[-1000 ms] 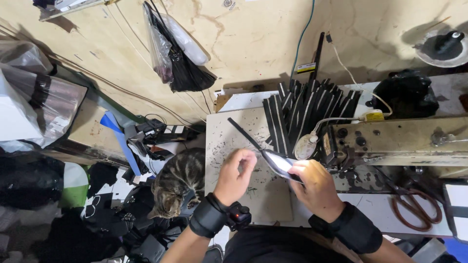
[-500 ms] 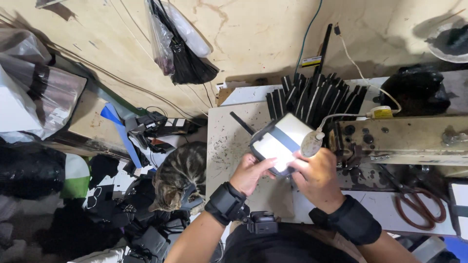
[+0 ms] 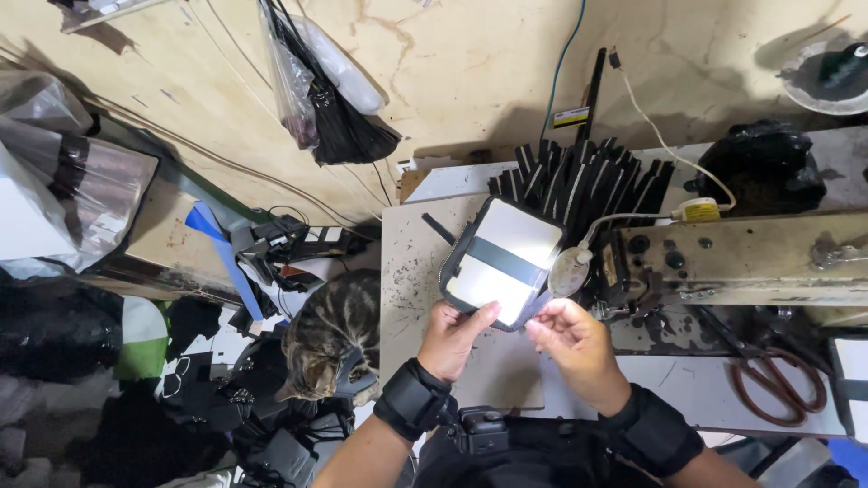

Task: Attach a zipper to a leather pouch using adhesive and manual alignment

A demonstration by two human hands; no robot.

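While both hands hold the panel [image 3: 500,263] up over the table [image 3: 407,271], it sits just in front of the sewing machine [image 3: 750,258], lit from beside by the lamp [image 3: 570,271]. It is a dark-edged piece with a pale face and a black strap across its middle. The left hand [image 3: 457,339] grips the near edge, thumb on top and fingers curled beneath, closed on the piece. The right hand [image 3: 574,339] pinches the near right corner between thumb and fingertips; how firmly is hard to tell, as glare washes out that edge.

To do this well, I judge the grip should stay on the border so the pale face stays clean and the strap lies flat and square. Holding it tilted to the lamp should show any skewed seam. The corner needs an even pinch so the edge does not buckle.

A fan of black strips [image 3: 579,181] lies behind the panel, touching the table's far side. Scissors [image 3: 778,384] rest well to the right. A tabby cat [image 3: 330,339] sits on the floor left of the table, near the left wrist.
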